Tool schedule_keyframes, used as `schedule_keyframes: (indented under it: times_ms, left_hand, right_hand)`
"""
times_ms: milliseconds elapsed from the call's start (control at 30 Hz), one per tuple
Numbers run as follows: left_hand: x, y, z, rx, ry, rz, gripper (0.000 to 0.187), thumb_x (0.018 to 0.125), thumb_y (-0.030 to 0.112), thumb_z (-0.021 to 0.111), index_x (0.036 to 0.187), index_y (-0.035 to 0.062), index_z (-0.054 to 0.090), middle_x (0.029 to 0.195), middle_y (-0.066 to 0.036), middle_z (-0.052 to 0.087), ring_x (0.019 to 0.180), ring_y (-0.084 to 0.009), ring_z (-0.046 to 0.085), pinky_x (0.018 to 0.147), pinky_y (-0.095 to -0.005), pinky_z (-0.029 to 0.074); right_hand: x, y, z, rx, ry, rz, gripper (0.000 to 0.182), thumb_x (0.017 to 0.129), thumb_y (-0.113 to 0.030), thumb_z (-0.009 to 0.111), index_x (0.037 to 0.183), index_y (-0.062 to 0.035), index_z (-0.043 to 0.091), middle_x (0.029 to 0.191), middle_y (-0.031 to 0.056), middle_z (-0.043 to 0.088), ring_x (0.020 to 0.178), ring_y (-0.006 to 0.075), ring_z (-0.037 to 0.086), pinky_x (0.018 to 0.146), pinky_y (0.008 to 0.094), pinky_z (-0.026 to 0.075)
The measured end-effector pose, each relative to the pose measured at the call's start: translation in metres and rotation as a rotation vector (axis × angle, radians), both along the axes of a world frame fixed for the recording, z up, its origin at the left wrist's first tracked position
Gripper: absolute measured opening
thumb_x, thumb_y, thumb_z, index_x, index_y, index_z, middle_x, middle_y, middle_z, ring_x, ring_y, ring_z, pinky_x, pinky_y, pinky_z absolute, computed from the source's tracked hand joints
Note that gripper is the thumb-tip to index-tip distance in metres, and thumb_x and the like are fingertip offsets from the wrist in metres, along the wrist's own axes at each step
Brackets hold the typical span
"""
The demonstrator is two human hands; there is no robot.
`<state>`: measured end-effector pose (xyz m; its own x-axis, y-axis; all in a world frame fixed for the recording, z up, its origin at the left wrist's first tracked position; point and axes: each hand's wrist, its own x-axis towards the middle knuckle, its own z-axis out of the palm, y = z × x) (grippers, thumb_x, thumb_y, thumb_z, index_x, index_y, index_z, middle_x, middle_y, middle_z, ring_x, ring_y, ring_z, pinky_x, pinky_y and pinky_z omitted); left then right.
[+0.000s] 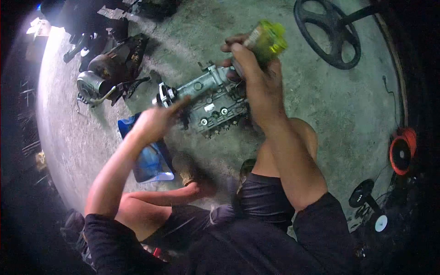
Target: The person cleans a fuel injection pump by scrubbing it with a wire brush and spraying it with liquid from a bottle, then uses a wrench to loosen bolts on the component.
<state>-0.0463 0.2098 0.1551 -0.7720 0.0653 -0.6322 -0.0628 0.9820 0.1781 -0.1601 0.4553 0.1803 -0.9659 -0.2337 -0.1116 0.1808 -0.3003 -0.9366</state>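
Note:
A metal fuel injection pump (pixel 208 103) lies on the concrete floor before me, its round flanged end to the left. Over its right end, my right hand (pixel 256 68) grips a see-through yellow-green plastic bottle (pixel 268 41), base up and tilted, neck down by the pump. My left hand (pixel 153 123), smeared by motion, is at the pump's left end. From it a slim brown stick-like tool (pixel 179 105) reaches across the pump body; its tip is blurred. Below my left forearm sits a blue plastic pouch (pixel 153 162), partly hidden by the arm.
Greasy machine parts (pixel 107 68) lie at upper left, with a metal cylinder among them. A black steering wheel (pixel 327 34) is at upper right. At right are an orange-red round object (pixel 402 151) and a black disc on a stem (pixel 362 193). My legs flank the work.

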Motion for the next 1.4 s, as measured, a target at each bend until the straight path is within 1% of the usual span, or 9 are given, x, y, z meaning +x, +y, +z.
schedule_keyframes:
  times_ms: [133,267,467,600,833,1067,1167,1300,1400]
  left_hand:
    - [-0.054,-0.054,0.005,-0.024,0.122,-0.001,0.061,0.097,0.024,0.052,0.153,0.0307,0.029,0.093,-0.028,0.067,0.087,-0.0464,0.067,0.078,-0.0570,0.050]
    - [-0.099,-0.103,-0.024,-0.022,0.211,-0.087,0.053,0.094,0.023,0.054,0.145,0.0209,0.038,0.096,-0.027,0.069,0.090,-0.0466,0.067,0.080,-0.0565,0.050]
    - [-0.139,-0.142,-0.076,-0.213,0.163,-0.126,0.030,0.091,0.021,0.055,0.118,0.0061,0.055,0.103,-0.025,0.070,0.099,-0.0449,0.067,0.085,-0.0566,0.051]
    - [-0.129,-0.166,-0.130,-0.197,0.077,-0.168,0.032,0.092,0.025,0.058,0.116,0.0045,0.056,0.106,-0.026,0.068,0.101,-0.0458,0.065,0.084,-0.0574,0.050]
    - [-0.098,-0.186,-0.170,0.019,-0.216,0.208,0.016,0.096,0.019,0.052,0.104,0.0066,0.058,0.063,-0.014,0.064,0.047,-0.0219,0.061,0.041,-0.0388,0.049]
    - [-0.090,-0.208,-0.164,-0.086,-0.247,0.109,0.025,0.097,0.022,0.051,0.106,0.0094,0.071,0.069,-0.015,0.068,0.057,-0.0253,0.068,0.050,-0.0399,0.057]
    - [-0.093,-0.231,-0.173,-0.117,-0.250,-0.296,0.024,0.093,0.017,0.058,0.108,0.0018,0.068,0.075,-0.018,0.070,0.061,-0.0270,0.071,0.049,-0.0402,0.057]
    - [-0.083,-0.198,-0.132,-0.201,-0.303,0.135,0.026,0.094,0.025,0.058,0.099,0.0053,0.074,0.084,-0.013,0.075,0.070,-0.0283,0.073,0.060,-0.0418,0.060]
    - [-0.092,-0.200,-0.136,-0.257,-0.312,0.079,0.025,0.094,0.025,0.060,0.096,0.0046,0.075,0.087,-0.014,0.075,0.073,-0.0270,0.074,0.064,-0.0422,0.061]
  right_hand:
    - [0.036,0.035,0.035,0.080,0.135,0.136,0.025,0.094,-0.021,0.063,0.114,-0.0046,0.064,0.102,0.0052,0.067,0.089,0.0145,0.063,0.076,0.0305,0.051]
    - [0.061,0.057,0.055,0.385,0.588,0.735,0.034,0.086,-0.021,0.071,0.114,-0.0037,0.063,0.103,0.0114,0.065,0.094,0.0252,0.065,0.079,0.0359,0.052]
    - [0.106,0.045,0.057,0.496,0.537,1.190,0.050,0.075,-0.020,0.075,0.120,-0.0067,0.058,0.107,0.0108,0.058,0.097,0.0322,0.062,0.080,0.0406,0.053]
    - [0.130,0.036,0.066,0.457,0.509,1.157,0.051,0.079,-0.023,0.071,0.125,-0.0077,0.058,0.114,0.0085,0.058,0.093,0.0277,0.062,0.077,0.0386,0.052]
    - [0.155,0.017,0.084,0.450,0.678,1.133,0.057,0.075,-0.020,0.062,0.130,-0.0064,0.060,0.117,0.0087,0.062,0.082,0.0183,0.063,0.068,0.0296,0.052]
    - [0.158,-0.014,0.080,0.415,0.842,1.153,0.049,0.076,-0.018,0.064,0.123,-0.0051,0.065,0.107,0.0081,0.065,0.073,0.0148,0.060,0.059,0.0257,0.047]
    - [0.164,-0.024,0.072,0.364,0.947,1.039,0.041,0.079,-0.018,0.067,0.118,-0.0059,0.068,0.102,0.0059,0.066,0.067,0.0126,0.058,0.057,0.0242,0.045]
    - [0.156,-0.033,0.067,0.345,0.971,1.008,0.033,0.081,-0.017,0.069,0.112,-0.0071,0.071,0.100,0.0041,0.067,0.064,0.0100,0.057,0.053,0.0223,0.042]
    - [0.154,-0.037,0.063,0.308,0.957,0.999,0.030,0.082,-0.016,0.068,0.111,-0.0076,0.071,0.101,0.0040,0.068,0.064,0.0094,0.057,0.050,0.0220,0.040]
